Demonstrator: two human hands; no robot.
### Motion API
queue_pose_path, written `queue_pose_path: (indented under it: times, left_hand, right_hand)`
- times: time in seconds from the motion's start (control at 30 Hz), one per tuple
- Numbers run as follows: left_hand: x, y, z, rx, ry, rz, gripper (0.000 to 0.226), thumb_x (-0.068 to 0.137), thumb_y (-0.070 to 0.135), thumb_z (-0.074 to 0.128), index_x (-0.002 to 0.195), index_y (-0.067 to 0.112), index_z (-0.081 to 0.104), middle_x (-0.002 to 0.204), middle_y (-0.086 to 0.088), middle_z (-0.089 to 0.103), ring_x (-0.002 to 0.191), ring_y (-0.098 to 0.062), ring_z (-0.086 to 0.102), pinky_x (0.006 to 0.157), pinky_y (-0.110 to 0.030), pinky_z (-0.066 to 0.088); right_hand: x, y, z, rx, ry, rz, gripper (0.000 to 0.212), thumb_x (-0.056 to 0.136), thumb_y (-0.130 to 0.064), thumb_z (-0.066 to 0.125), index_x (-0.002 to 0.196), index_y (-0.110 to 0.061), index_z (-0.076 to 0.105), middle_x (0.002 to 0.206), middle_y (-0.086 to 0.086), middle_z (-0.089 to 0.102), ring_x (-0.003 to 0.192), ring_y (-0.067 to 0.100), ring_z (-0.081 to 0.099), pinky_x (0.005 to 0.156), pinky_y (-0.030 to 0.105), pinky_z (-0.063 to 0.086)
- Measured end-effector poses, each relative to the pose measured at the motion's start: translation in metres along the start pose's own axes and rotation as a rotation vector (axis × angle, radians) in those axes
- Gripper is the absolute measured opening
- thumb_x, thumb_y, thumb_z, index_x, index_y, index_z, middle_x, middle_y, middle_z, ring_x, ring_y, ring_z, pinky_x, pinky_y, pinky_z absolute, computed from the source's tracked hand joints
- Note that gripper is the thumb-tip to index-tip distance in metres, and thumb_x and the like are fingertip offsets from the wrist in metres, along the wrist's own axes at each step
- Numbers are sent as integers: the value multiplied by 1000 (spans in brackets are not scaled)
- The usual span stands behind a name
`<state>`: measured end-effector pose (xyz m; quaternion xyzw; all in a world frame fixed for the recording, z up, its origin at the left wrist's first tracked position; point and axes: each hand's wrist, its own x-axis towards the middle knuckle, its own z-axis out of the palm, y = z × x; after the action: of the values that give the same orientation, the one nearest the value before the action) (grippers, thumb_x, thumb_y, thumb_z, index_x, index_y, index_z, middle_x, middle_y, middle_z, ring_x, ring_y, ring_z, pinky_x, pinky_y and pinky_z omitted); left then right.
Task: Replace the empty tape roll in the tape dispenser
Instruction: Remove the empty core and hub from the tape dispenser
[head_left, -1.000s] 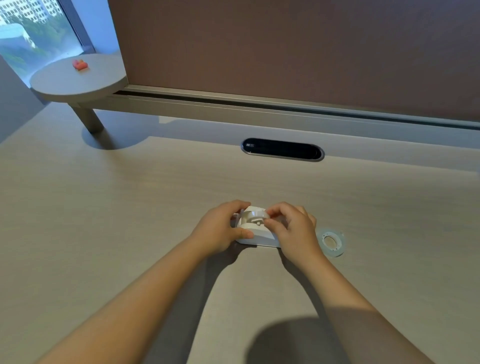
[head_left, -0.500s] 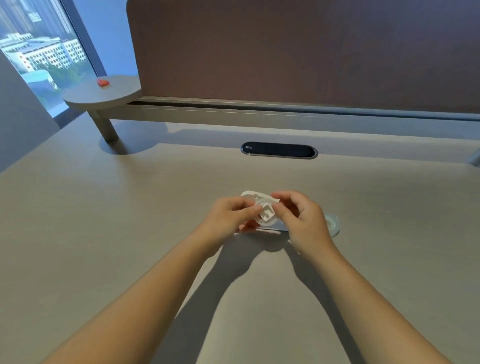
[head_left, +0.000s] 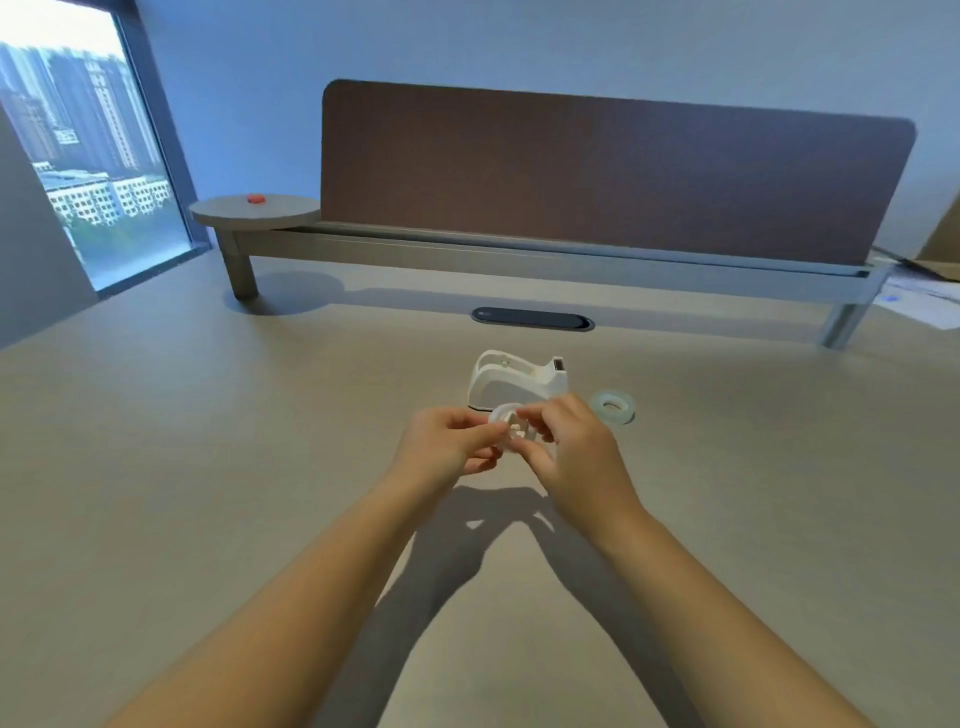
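Note:
The white tape dispenser (head_left: 511, 383) stands on the desk with its cradle bare and its cutter pointing right. Just in front of it, lifted off the desk, both hands hold the empty roll on its white hub (head_left: 511, 427). My left hand (head_left: 451, 440) pinches its left edge. My right hand (head_left: 574, 451) pinches the right side and covers part of it. A fresh clear tape roll (head_left: 613, 406) lies flat on the desk to the right of the dispenser.
The beige desk (head_left: 208, 467) stretches wide around the hands. A dark cable grommet (head_left: 532, 318) sits behind the dispenser, below the brown divider panel (head_left: 597, 171). A round side shelf (head_left: 254, 210) carries a small red object (head_left: 255, 198). Papers (head_left: 919, 301) lie far right.
The hub with the empty roll has come out of the dispenser and is now held in front of it. The camera has tilted up, so more of the room shows.

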<state>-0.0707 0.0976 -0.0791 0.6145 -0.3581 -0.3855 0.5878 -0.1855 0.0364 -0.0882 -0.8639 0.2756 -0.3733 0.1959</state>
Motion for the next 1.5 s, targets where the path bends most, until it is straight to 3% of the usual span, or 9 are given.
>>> queue_pose_path:
  times: [0.13, 0.3, 0.4, 0.57, 0.73, 1.0, 1.1, 1.3, 1.5]
  left_hand:
    - [-6, 12, 3, 79, 53, 79, 11, 79, 15, 60, 69, 11, 64, 68, -7, 63, 65, -17, 59, 64, -22, 53]
    - [-1, 10, 16, 107, 78, 145, 13, 79, 13, 59, 80, 3, 67, 65, -3, 61, 60, -11, 58, 52, -10, 50]
    - [8, 7, 20, 106, 81, 142, 11, 79, 12, 59, 72, 8, 67, 62, -1, 61, 57, -9, 57, 50, -8, 49]
    - [23, -5, 23, 143, 129, 136, 15, 80, 12, 58, 80, 1, 69, 63, -4, 61, 58, -12, 56, 51, -9, 49]
    - [34, -22, 25, 169, 147, 123, 16, 79, 15, 59, 80, 2, 69, 64, -5, 62, 60, -14, 56, 57, -17, 50]
    - [43, -33, 30, 95, 77, 107, 13, 79, 11, 58, 76, 6, 69, 55, 4, 60, 48, 0, 55, 49, -7, 43]
    - [42, -35, 31, 107, 50, 144, 22, 81, 9, 55, 62, 13, 64, 53, 2, 56, 43, 3, 51, 48, -6, 41]
    - [41, -38, 31, 154, 11, 165, 22, 82, 14, 53, 62, 16, 61, 58, -1, 55, 48, 0, 51, 50, -9, 41]
    - [51, -21, 19, 128, -226, -114, 18, 81, 27, 54, 78, 10, 57, 60, -2, 55, 52, -9, 50, 56, -19, 47]
  right_hand:
    - [1, -10, -10, -130, 28, -92, 24, 82, -18, 60, 99, -1, 61, 101, 20, 64, 89, 29, 58, 71, 26, 41]
    - [3, -1, -12, -189, 90, -110, 21, 75, -14, 67, 88, 2, 64, 87, 22, 69, 77, 34, 63, 67, 28, 43]
    - [7, 8, -9, -171, 97, -93, 20, 75, -13, 68, 86, 2, 64, 84, 22, 69, 74, 33, 63, 65, 27, 41]
    - [12, 24, 1, -149, 81, -75, 19, 73, -16, 66, 81, 1, 64, 77, 19, 69, 66, 23, 56, 56, 13, 31]
    - [10, 40, 12, -115, 59, -48, 16, 78, -14, 65, 85, 0, 63, 86, 19, 69, 72, 16, 49, 60, 7, 27]
    - [9, 57, 18, -82, 21, -5, 18, 79, -17, 62, 88, -2, 57, 89, 16, 64, 74, 16, 48, 59, 16, 35]
    - [10, 58, 18, -99, 26, -17, 20, 77, -19, 62, 85, -2, 56, 84, 17, 63, 71, 16, 46, 56, 11, 30]
    - [9, 60, 19, -138, 38, -34, 22, 70, -24, 56, 79, -4, 54, 76, 15, 62, 64, 15, 46, 53, 9, 29]
    - [8, 67, 18, -146, -57, -103, 20, 73, -19, 57, 86, -3, 56, 84, 17, 64, 69, 15, 52, 59, 10, 39]
